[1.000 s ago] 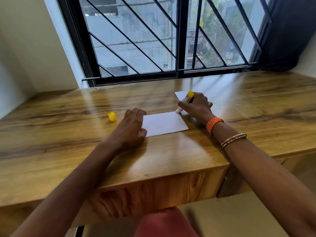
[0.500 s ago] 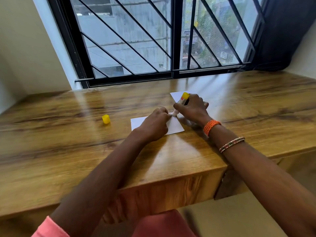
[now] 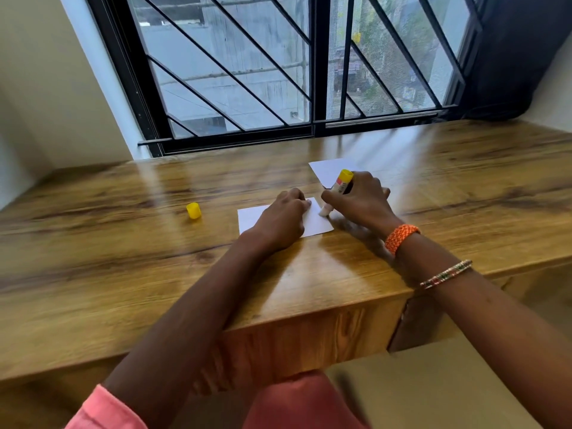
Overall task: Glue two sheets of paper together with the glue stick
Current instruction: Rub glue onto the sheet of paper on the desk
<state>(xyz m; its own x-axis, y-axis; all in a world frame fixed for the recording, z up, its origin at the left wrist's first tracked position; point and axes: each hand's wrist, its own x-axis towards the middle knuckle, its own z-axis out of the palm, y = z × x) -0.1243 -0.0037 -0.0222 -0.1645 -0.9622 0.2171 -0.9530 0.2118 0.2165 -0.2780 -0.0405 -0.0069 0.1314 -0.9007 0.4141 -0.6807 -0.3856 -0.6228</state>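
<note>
cap (image 3: 193,210) off, left of centre | left hand (image 3: 280,222) pressed flat on near sheet (image 3: 315,222), centre | right hand (image 3: 360,201) pinching glue stick (image 3: 337,190), tip on sheet's right edge | second sheet (image 3: 325,173) behind, unjoined | gluing under way, joining left

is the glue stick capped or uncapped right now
Uncapped: the yellow cap sits alone on the table, and the glue stick has its white tip on the paper.

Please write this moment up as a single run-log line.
stage: gluing | right hand: glue stick, tip on near sheet | left hand: pins sheet | far sheet: waiting | cap: off, left
</note>
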